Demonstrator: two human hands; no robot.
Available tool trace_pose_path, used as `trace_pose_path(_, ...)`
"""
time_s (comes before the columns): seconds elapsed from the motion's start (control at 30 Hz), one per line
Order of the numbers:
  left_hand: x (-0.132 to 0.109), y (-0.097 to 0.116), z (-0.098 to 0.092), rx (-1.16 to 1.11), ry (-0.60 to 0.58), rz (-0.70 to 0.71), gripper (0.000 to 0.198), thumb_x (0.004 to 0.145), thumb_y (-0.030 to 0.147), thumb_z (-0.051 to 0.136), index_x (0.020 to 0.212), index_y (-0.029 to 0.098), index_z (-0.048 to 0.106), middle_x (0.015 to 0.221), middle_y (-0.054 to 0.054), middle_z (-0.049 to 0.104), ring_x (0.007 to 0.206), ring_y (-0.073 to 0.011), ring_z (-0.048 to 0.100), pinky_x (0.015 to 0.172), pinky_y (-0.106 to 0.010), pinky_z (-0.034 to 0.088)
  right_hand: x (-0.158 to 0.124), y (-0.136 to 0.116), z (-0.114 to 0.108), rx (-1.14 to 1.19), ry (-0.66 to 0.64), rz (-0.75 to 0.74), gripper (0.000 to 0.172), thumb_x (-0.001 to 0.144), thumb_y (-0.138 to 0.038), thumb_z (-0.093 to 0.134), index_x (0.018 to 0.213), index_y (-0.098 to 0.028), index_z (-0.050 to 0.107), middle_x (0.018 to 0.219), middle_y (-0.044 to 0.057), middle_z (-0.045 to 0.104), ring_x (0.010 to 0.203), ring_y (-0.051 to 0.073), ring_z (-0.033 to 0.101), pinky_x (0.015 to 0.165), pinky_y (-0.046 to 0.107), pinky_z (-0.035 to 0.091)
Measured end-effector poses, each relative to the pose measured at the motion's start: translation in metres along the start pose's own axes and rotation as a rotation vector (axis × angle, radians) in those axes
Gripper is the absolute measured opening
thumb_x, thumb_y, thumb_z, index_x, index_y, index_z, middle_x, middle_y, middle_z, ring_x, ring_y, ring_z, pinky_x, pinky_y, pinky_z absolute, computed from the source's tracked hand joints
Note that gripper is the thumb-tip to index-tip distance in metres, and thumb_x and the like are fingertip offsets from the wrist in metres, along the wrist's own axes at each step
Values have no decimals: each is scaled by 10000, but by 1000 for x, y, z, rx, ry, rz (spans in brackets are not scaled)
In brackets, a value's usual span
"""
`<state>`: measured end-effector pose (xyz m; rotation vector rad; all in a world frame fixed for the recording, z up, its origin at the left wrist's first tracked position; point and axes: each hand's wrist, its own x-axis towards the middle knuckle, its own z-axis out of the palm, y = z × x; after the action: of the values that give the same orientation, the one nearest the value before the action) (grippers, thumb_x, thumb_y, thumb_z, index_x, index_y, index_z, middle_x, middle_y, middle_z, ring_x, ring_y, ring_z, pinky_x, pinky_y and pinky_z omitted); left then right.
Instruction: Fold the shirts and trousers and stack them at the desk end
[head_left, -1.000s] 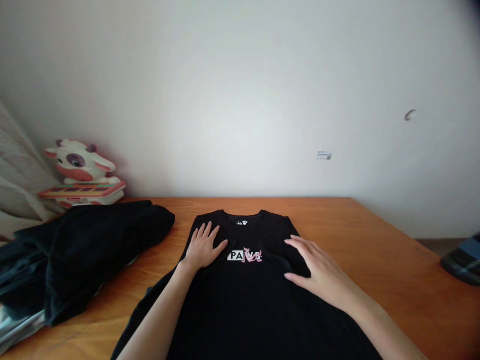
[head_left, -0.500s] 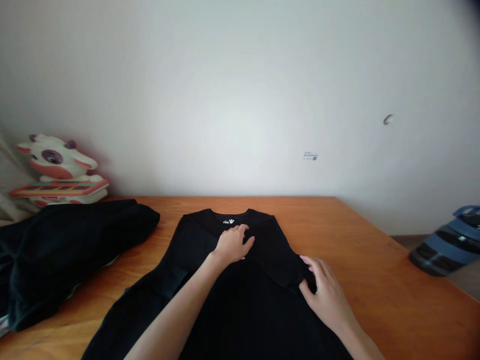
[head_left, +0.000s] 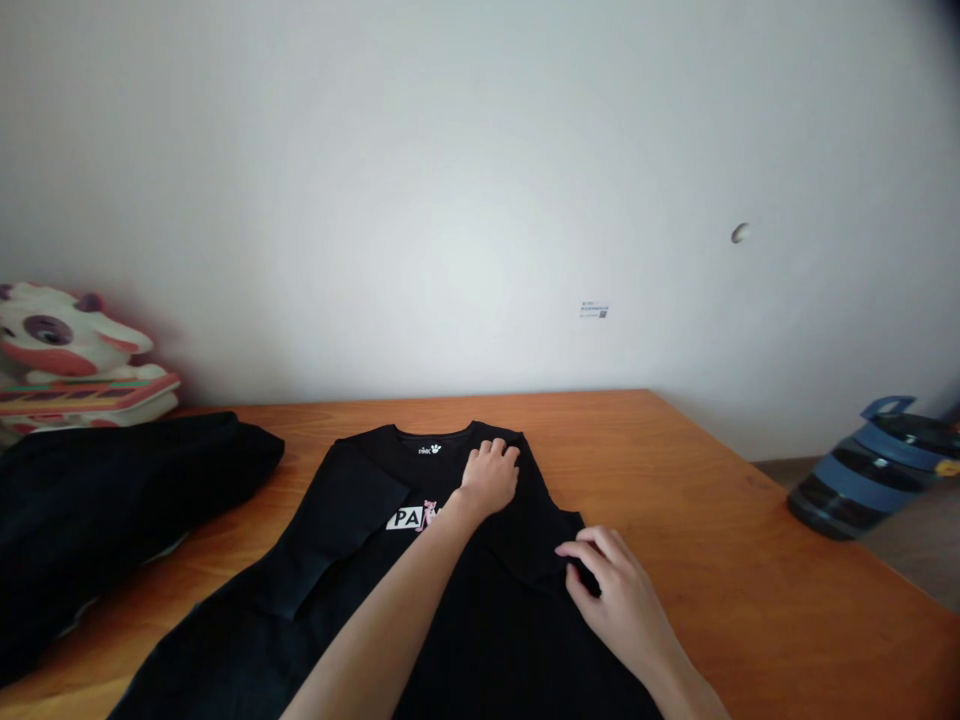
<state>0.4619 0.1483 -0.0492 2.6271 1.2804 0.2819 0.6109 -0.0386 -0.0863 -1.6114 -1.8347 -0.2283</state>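
Note:
A black T-shirt (head_left: 465,620) lies front up, its neckline toward the wall, with a small white neck print and a white-and-pink chest print partly covered by my left forearm. My left hand (head_left: 491,476) is at the shirt's right shoulder, its fingers curled down onto the cloth and the thumb mostly hidden. Lower and to the right, my right hand (head_left: 619,595) has thumb and fingertips closed in at the edge of the right sleeve, dark cloth between them. The left sleeve is turned inward across the shirt front.
The shirt is on a wooden table (head_left: 720,560) against a white wall. Bunched dark clothing (head_left: 142,500) lies at the left, in front of a cow-shaped toy keyboard (head_left: 82,360). Beyond the table's right edge appears a blue-banded, dark see-through bottle (head_left: 870,475).
My left hand has moved right across the shirt to the shoulder and its fingers have curled, uncovering part of the chest print. My right hand stays at the sleeve. The view has turned slightly right.

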Motion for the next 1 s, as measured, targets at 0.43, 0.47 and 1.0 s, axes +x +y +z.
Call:
trace_pose_path(0.43, 16, -12, 24, -103, -3, 236, 570, 1067, 478, 314, 1511, 155, 466, 1613, -136, 422, 1515, -233, 357, 1257, -433, 260, 0, -5, -8, 18, -91, -48, 220, 832, -183, 586, 1013, -248, 693, 1043, 87, 637, 960, 266, 642, 824, 423, 573)
trace_pose_path(0.47, 8, -19, 16, -104, 18, 244, 555, 1069, 470, 324, 1495, 153, 485, 1597, -133, 449, 1508, -219, 371, 1250, -400, 281, 0, -6, -8, 18, -107, -55, 222, 836, -204, 602, 1028, -249, 702, 1064, 91, 641, 982, 271, 643, 841, 431, 573)
trace_pose_path(1.0, -195, -185, -46, 157, -46, -195, 682, 1034, 623, 320, 1591, 234, 373, 1680, -99, 253, 1559, -302, 223, 1259, -502, 219, 20, -27, 28, -42, -407, -70, 621, 1010, -564, 449, 1571, -301, 399, 1591, 84, 452, 1451, 333, 443, 1149, 669, 379)
